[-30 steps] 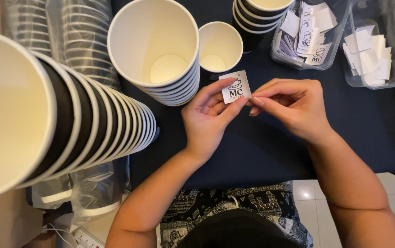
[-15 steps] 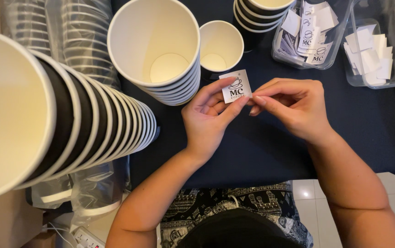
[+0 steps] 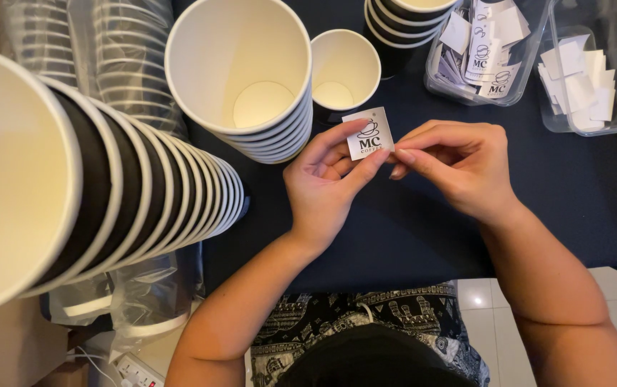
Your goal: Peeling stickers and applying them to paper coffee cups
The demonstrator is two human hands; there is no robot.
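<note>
Covering the table (image 3: 409, 236), dark cloth.

Left hand (image 3: 323, 183) and right hand (image 3: 459, 165) pinch, fingertips meeting.

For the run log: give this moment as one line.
left hand: holds white sticker | right hand: picks at sticker's edge | nearby: single paper cup, dark table

A café supply workspace is suggested. Tall stacks of white-lined black paper cups (image 3: 129, 193) are crowded onto a dark blue cloth-covered surface (image 3: 574, 193). Clear plastic tubs of square white stickers (image 3: 484, 54) are seen.
</note>
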